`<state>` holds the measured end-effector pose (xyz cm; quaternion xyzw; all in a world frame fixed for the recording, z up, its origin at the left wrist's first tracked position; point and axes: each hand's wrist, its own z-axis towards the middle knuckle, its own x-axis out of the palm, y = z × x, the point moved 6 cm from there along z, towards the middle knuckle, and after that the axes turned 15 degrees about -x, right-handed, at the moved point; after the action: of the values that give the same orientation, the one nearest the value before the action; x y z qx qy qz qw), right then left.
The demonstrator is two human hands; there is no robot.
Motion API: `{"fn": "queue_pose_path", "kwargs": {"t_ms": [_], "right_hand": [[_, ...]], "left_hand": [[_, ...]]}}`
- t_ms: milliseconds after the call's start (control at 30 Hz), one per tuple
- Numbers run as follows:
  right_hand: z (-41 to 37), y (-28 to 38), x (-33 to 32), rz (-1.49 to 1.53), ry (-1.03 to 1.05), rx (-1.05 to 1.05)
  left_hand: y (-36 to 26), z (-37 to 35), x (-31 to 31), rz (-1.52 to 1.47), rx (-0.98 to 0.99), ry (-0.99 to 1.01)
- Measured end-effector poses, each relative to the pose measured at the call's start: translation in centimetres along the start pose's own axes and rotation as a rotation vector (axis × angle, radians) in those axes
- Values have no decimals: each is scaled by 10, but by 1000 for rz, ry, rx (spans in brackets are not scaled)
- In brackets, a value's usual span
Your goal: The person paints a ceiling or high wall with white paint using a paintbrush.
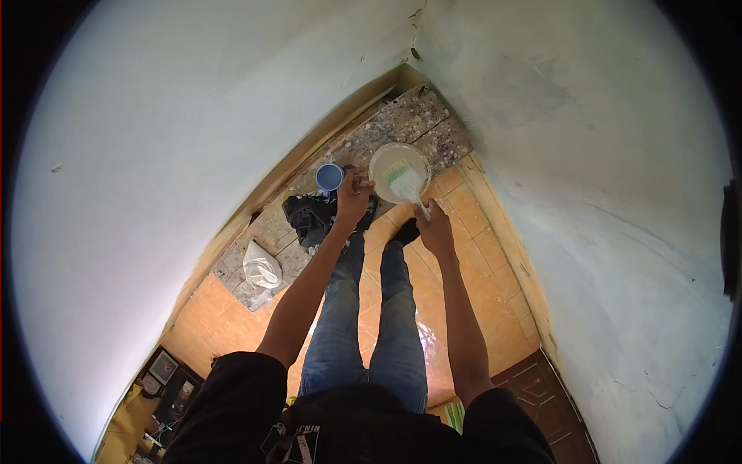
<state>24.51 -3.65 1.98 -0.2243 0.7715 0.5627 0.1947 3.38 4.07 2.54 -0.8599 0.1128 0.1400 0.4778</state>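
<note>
The right grip is closed around the handle of a brush, whose pale-coated head reaches away from the fingers into a round tub; the left grip has its bent fingers at the tub's near left side, though I cannot tell whether they pinch it; just left of that grip is a blue cup; below the cup, beside the left wrist, a black cloth lies bunched on a paint-spattered surface; farther down and left of the left grip sits a plastic bag; orange floor tiles spread right of the right forearm.
</note>
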Motion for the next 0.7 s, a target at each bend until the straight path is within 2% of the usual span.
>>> {"fn": "queue_pose_path", "kwargs": {"t_ms": [67,200,300,467,533,600,667,700], "right_hand": [[2,7,-2,18,-36,-17],[4,6,-1,127,-136,-57],[3,8,-7,126,-95,3],[-5,13,-11,241,-134,-12],[-12,24,-19,283,-158,-20],[-23,40,-26,334,-199,-41],[-39,68,-40,433,-245,-14],[-47,82,-46,482,-273,-5]], "left_hand": [[8,4,2,-28,-79,14],[7,4,3,-38,-42,36],[3,2,0,10,-43,20],[9,0,-5,29,3,12],[13,2,-9,95,115,4],[27,2,-10,96,99,49],[37,1,-13,32,-41,144],[20,-7,-20,45,28,156]]}}
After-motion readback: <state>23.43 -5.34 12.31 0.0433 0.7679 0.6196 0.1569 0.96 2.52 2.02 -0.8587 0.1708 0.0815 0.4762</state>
